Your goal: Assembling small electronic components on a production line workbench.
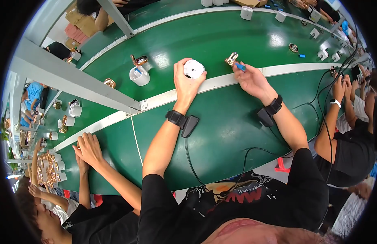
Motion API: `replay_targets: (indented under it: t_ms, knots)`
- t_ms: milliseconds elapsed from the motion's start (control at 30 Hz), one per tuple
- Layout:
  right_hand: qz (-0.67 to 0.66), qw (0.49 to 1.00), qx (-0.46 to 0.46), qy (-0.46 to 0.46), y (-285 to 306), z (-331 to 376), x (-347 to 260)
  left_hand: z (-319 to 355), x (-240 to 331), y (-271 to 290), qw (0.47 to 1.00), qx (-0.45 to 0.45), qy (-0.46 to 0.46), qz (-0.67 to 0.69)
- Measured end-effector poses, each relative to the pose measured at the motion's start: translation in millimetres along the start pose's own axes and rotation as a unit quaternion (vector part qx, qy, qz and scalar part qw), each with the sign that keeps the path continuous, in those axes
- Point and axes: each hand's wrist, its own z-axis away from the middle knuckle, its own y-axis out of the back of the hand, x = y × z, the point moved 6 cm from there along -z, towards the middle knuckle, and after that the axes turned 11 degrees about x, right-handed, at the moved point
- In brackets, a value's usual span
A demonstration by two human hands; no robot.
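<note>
From my seat I can't see the near side of the white round housing [193, 68], since my left hand [186, 83] wraps over it and hides where the fingers meet it; the small blue part [240, 66] at my right hand [250, 79] is half buried under the fingertips, and the brass-coloured piece [231, 59] just beside it is too small for me to tell its shape. The coworker's hands [88, 148] at my left cover whatever lies under them on the desk [221, 134]. The hands at the far right [342, 83] are squeezed and blurred by the rim, and the boxes [247, 2] along the top are cut off by the edge.
</note>
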Motion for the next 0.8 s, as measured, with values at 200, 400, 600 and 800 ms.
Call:
replay_targets:
  t_ms: [200, 400, 600, 800]
  knots:
    - [-0.028, 0.996, -0.075, 0.037, -27, 15, 10, 3, 6, -6, 0.999, -0.045, 0.005, -0.021]
    - [0.188, 0.942, -0.029, 0.277, -44, 14, -3, 6, 13, -8, 0.997, -0.063, -0.005, -0.039]
    - [0.399, 0.774, 0.016, 0.492, -69, 21, 8, 9, 12, -9, 0.993, -0.076, 0.087, 0.035]
    - [0.432, 0.755, 0.015, 0.492, -64, 18, 16, 10, 26, -9, 0.99, -0.071, -0.12, -0.016]
